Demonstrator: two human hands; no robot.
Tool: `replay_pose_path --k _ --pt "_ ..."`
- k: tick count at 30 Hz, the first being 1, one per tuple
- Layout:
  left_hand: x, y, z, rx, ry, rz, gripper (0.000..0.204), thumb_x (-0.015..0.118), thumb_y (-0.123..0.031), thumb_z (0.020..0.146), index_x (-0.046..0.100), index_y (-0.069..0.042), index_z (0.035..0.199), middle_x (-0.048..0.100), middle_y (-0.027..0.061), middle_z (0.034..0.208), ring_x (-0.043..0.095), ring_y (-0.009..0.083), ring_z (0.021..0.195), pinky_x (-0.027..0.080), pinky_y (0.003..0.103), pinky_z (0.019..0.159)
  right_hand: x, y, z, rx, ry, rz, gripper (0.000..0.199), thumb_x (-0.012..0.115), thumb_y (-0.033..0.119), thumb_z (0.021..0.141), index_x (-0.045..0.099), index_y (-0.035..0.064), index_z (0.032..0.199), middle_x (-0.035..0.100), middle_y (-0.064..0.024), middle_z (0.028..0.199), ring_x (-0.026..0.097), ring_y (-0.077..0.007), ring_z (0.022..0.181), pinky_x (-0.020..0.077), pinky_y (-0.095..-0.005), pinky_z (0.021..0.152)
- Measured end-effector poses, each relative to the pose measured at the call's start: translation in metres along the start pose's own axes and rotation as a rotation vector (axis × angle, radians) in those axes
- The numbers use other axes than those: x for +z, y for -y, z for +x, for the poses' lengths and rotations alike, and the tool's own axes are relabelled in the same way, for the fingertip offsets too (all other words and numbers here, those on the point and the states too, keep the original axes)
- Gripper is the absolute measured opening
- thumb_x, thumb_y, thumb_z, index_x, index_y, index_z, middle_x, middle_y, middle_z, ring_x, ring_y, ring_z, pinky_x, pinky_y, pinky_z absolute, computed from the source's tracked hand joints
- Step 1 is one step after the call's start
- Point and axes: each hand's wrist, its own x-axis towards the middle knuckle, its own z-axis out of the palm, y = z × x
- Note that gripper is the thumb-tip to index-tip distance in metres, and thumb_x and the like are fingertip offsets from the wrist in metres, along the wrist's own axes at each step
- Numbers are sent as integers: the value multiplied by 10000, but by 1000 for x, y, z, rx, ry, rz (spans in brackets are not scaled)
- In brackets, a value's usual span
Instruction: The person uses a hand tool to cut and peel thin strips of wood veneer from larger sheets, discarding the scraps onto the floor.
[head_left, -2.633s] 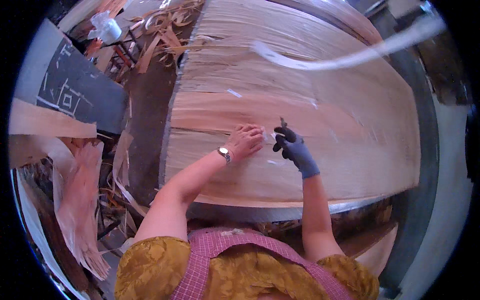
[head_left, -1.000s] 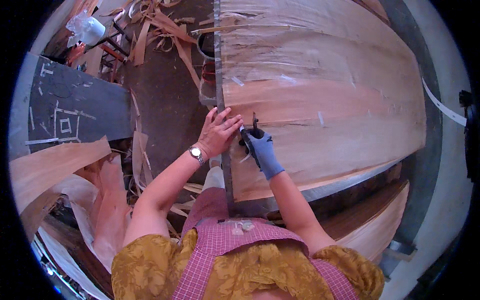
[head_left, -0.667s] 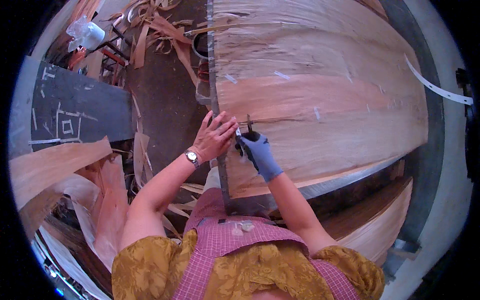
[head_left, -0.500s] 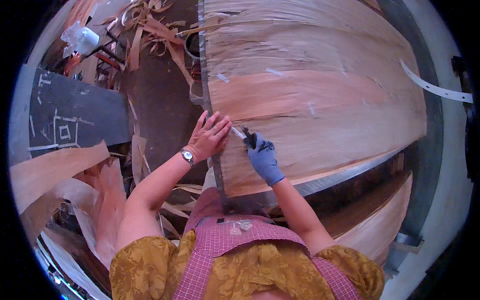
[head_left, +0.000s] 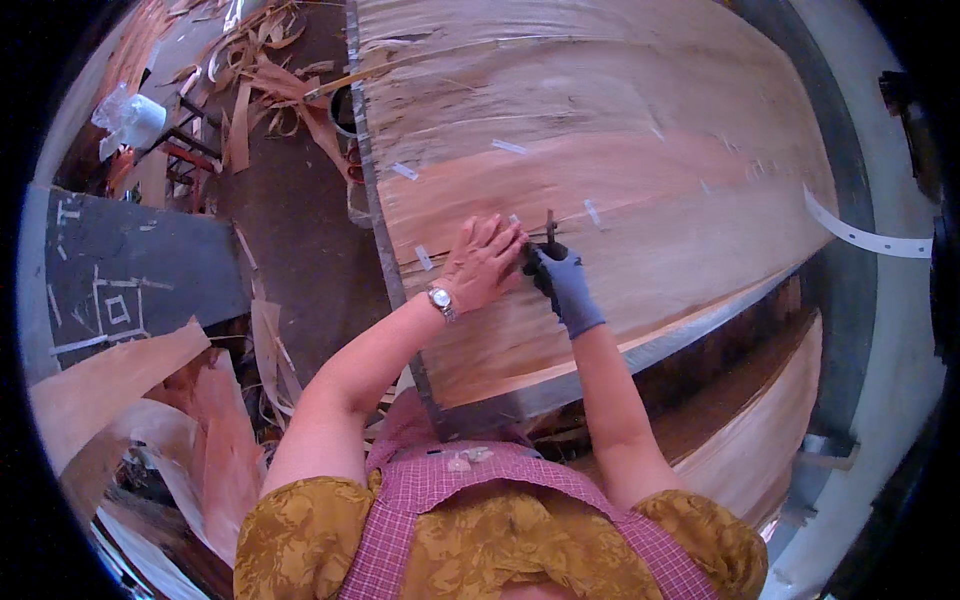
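Note:
Flat on a thin wood veneer sheet [head_left: 480, 345] lies my bare left hand [head_left: 483, 262], fingers stretched out and a watch on the wrist. Just right of its fingertips, my blue-gloved right hand [head_left: 568, 290] is closed around a dark hand tool [head_left: 541, 258]. A narrow dark piece of the tool points away from me; its exact kind is unclear. Short pale tape strips stick to the veneer: one tape strip [head_left: 424, 258] beside my left hand, another tape strip [head_left: 593, 213] beyond the tool. A small pale strip [head_left: 515, 220] shows beside my left fingertips.
The veneer lies on a large table with a dark left edge [head_left: 384, 240]. A white perforated band [head_left: 870, 238] curves at the right. Veneer scraps [head_left: 290, 85] litter the floor at the far left, near a dark board [head_left: 150, 265] with tape marks. Loose veneer sheets [head_left: 130, 370] lean at the lower left.
Both hands have moved right and inward over the veneer, while the view has shifted. A tape strip now shows near where my left hand was. The white strip stretching from the tool is gone from sight.

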Motion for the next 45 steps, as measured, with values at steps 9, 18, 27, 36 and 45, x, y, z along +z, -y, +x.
replay_pose_path --k 9,18,27,36,45 --pt "-7 2 13 6 155 19 668 700 -359 800 475 -153 1393 464 90 1442 407 328 1327 275 549 1090 -57 34 12 -458 -316 -672 179 647 221 907 630 70 1002 605 -94 685 539 -151 549 449 -341 534" --pt "92 -51 152 89 -78 -241 644 574 -238 865 375 -122 1467 435 88 1465 369 299 1376 190 559 1140 -177 41 88 -184 -340 -342 193 689 212 848 678 20 870 671 -50 723 577 -129 578 449 -297 516" --pt "131 -62 161 131 7 148 610 465 -360 906 384 -112 1458 369 71 1509 289 306 1412 148 604 1132 -158 32 70 -120 -389 -214 208 663 250 886 648 62 798 602 -9 628 512 -88 504 381 -269 430" --pt "82 -22 195 36 -77 -151 612 602 -298 862 445 -100 1419 360 134 1525 227 336 1459 123 550 1190 -160 72 93 -327 -476 -105 203 614 266 938 568 97 1042 662 -57 741 497 -90 479 383 -234 425" --pt "97 1 187 -53 -142 -185 728 606 -452 850 416 -66 1437 369 142 1521 187 338 1472 51 565 1201 -174 112 251 -247 -430 -801 334 763 308 819 593 29 886 637 -65 681 578 -150 530 465 -307 489"
